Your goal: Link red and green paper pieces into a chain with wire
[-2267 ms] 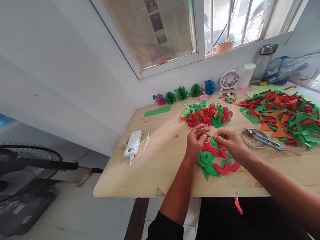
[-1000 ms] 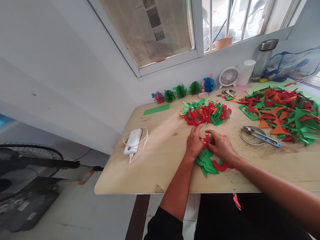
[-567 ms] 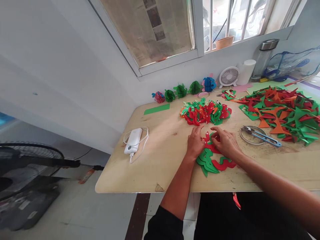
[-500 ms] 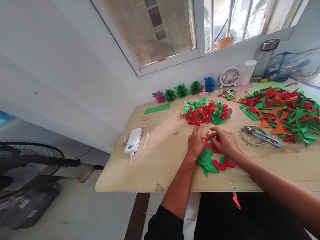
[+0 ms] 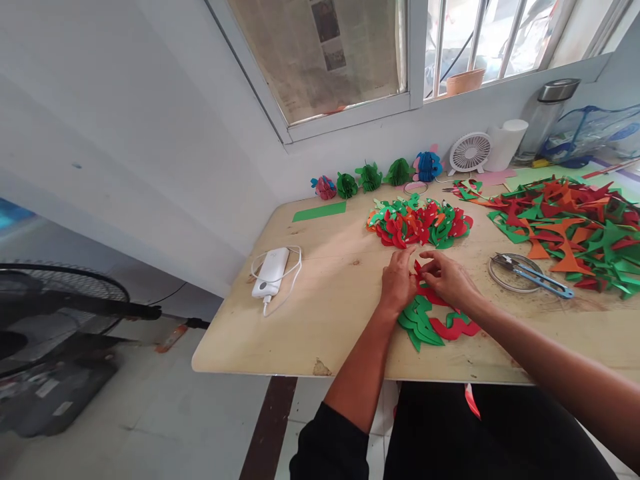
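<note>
- Head view: a red paper piece (image 5: 431, 297) is placed between and partly beneath the hands; its count is hidden by overlap.
- By the right hand (image 5: 449, 278), bent fingers are brought near the red tip, thumb and forefinger slightly parted; whether paper is gripped cannot be told.
- By the left hand (image 5: 398, 283), loosely curled, the near side is covered; no hold can be confirmed.
- Fingertip positioning of the paper is judged to be in hand; for the next move, a light, steadied touch is called for.
- Nearer than the hands, overlapping green leaf shapes (image 5: 420, 323) and one red curved piece (image 5: 454, 329) are laid.
- Beyond them, one uncountable cut-out heap (image 5: 420, 225) is seen, then five paper ornaments (image 5: 370, 177).
- Rightward, one blue-handled tool (image 5: 540, 276) and one scrap pile (image 5: 575, 230) are seen; leftward, one power bank (image 5: 271, 272).
</note>
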Demonstrator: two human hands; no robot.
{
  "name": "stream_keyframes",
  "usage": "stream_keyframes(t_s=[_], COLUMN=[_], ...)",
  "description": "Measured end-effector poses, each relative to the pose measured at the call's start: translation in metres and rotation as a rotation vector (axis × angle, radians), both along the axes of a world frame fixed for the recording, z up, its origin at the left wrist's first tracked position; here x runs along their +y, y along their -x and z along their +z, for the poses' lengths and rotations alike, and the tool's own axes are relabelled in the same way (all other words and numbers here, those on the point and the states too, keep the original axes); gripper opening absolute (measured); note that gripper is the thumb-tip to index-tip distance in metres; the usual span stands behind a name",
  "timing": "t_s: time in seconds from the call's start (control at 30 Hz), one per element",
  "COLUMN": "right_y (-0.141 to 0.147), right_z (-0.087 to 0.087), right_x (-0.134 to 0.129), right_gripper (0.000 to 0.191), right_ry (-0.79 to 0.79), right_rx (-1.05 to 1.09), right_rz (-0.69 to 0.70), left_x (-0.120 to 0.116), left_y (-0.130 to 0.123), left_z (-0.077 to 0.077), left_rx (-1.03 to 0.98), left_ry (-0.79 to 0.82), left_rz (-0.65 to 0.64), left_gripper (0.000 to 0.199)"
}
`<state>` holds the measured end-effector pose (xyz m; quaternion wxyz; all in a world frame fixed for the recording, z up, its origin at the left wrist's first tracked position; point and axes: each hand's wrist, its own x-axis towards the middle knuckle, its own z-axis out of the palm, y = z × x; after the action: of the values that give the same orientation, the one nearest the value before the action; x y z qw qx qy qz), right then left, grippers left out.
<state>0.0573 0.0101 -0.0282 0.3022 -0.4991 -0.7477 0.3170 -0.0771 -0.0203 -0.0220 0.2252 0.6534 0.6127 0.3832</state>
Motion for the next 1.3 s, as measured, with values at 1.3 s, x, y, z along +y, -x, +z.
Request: stream_keyframes(t_s=[1.3], right_y=[-0.025], right_z=[0.043], right_x=[0.030], right_gripper=[0.053], right_ry=[0.242], right_rx=[0.684], right_rz=[-0.079], left_x=[0.002], left_y=[-0.002], left_z=[0.019], left_rx=[-0.922], left_ry=[0.269], left_rz=[0.034], left_gripper=[0.043])
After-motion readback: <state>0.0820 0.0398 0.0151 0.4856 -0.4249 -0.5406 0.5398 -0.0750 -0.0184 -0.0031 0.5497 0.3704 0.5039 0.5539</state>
